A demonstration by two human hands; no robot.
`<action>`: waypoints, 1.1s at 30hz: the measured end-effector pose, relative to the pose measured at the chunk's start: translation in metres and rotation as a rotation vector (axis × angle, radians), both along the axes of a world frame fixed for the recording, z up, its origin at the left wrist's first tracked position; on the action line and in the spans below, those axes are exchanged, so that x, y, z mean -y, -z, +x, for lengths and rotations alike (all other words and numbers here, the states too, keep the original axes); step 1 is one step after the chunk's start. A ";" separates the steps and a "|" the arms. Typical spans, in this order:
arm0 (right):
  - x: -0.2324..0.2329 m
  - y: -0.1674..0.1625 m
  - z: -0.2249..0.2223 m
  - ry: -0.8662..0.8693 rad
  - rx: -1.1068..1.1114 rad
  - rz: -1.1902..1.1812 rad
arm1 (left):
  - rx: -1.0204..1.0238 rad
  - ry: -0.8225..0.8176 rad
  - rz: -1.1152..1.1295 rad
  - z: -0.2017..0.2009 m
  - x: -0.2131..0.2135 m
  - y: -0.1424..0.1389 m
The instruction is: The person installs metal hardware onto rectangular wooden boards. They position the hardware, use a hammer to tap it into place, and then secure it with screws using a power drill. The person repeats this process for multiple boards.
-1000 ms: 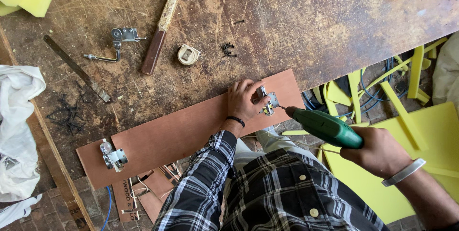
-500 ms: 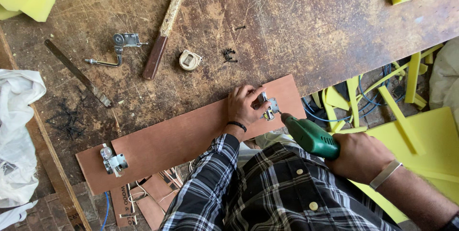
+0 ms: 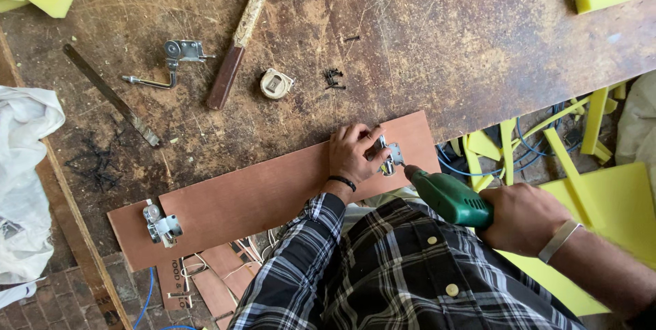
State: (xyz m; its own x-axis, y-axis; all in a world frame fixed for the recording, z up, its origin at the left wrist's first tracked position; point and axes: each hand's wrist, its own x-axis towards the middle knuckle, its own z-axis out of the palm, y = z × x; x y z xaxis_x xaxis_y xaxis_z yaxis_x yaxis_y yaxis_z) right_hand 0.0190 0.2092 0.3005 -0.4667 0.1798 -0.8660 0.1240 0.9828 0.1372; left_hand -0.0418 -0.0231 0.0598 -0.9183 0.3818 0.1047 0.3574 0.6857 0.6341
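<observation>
Head view: the left hand (image 3: 352,154) lies flat on the brown board (image 3: 273,190), its grip pinching the metal hinge (image 3: 389,157) at the board's 3 o'clock end. The right hand (image 3: 523,217), at 4 o'clock from the hinge, has its grip wrapped around a green drill (image 3: 447,197) whose tip touches the hinge. A second hinge (image 3: 160,224) sits at the board's 9 o'clock end. On the worktop (image 3: 444,43), a hammer (image 3: 242,36) lies toward 11 o'clock.
</observation>
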 end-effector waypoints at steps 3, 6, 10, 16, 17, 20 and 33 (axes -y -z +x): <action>-0.006 -0.002 -0.017 -0.047 -0.003 0.029 | 0.011 0.005 0.016 -0.001 -0.001 -0.002; -0.003 -0.003 -0.030 0.011 0.038 0.058 | -0.023 0.001 0.020 -0.002 0.000 -0.005; 0.010 -0.006 -0.020 -0.024 0.165 0.053 | 0.010 -0.011 0.042 -0.004 -0.001 -0.007; 0.012 -0.001 -0.002 0.008 0.117 0.029 | 0.030 0.001 0.048 -0.002 0.001 -0.003; 0.011 0.003 -0.002 0.031 0.158 0.053 | 0.039 0.001 0.055 -0.003 0.002 -0.002; 0.008 0.014 -0.002 0.017 0.130 0.007 | 0.019 -0.003 0.054 -0.005 0.002 0.001; 0.004 0.011 -0.019 -0.050 0.148 0.012 | 0.052 0.035 -0.011 -0.003 0.000 0.003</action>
State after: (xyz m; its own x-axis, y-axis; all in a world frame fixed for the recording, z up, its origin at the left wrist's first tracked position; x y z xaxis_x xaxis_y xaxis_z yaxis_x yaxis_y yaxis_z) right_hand 0.0000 0.2047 0.2896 -0.3432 0.1705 -0.9236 0.0524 0.9853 0.1624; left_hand -0.0446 -0.0230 0.0569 -0.9086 0.4143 0.0531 0.3479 0.6803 0.6451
